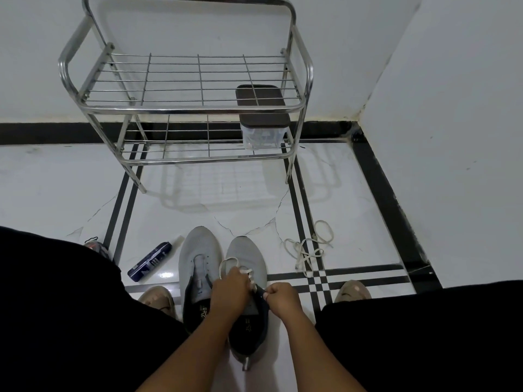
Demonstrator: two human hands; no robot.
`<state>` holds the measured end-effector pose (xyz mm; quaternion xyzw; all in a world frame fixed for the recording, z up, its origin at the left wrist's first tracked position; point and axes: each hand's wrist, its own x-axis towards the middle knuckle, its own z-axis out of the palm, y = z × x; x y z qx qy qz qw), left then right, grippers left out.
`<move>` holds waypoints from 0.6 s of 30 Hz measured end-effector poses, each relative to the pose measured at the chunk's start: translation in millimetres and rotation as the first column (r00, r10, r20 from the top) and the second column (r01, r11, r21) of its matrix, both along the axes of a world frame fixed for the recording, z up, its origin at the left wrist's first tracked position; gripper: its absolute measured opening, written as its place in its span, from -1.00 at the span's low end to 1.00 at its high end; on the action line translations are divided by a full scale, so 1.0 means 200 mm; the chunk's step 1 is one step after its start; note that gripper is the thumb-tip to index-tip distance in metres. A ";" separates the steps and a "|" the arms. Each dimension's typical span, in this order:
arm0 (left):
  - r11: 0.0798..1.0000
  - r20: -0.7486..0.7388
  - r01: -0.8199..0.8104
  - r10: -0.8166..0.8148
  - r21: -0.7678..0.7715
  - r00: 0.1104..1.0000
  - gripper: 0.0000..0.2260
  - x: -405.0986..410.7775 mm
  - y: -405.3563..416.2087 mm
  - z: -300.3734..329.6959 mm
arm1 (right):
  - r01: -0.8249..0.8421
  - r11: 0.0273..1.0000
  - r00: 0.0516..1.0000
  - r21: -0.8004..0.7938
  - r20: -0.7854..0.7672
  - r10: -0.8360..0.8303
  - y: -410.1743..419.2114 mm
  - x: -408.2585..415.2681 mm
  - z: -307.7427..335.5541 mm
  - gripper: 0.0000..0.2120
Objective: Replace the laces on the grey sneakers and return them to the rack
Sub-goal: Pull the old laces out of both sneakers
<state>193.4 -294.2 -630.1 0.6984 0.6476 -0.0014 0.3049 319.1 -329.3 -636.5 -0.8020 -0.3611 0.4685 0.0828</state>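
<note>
The left hand [229,290] held the white lace [236,267] on the right sneaker [246,292]; just beside it, the right hand [281,298] pinched the lace end in a narrow grip.

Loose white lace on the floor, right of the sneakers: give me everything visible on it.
The loose white lace is a flat, cloth-looking cord lying in a slack tangle of loops on the tiled floor, right of the right sneaker and apart from it. It crosses the black floor stripes. Neither hand touches it; no shoe holds it.
</note>
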 end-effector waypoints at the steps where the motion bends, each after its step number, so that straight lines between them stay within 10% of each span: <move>1: 0.969 0.161 -0.241 0.248 -0.057 0.955 -0.80 -0.01 0.03 0.00 | 0.015 1.000 1.000 -0.004 -0.004 -0.015 0.00 0.01 -0.01 -0.83; 4: 0.689 0.384 -0.676 0.716 -0.261 0.582 -0.73 -0.11 0.20 0.03 | 0.035 0.999 0.999 -0.029 -0.026 -0.036 0.00 0.02 -0.02 -0.81; 7: 0.868 0.097 -0.496 0.496 -0.021 0.863 -0.65 -0.17 0.26 0.06 | 0.015 0.998 0.998 -0.059 -0.059 -0.018 0.03 0.02 -0.01 -0.81; 10: 0.937 -0.162 -0.239 0.285 0.257 0.945 -0.57 -0.09 0.17 0.11 | -0.009 0.994 0.993 -0.109 -0.115 -0.003 0.05 0.04 0.05 -0.90; 18: 0.986 -0.189 -0.061 0.032 -0.153 0.981 -0.74 -0.03 -0.04 -0.03 | 0.068 0.981 0.986 -0.184 -0.139 -0.095 0.04 0.09 0.08 -0.78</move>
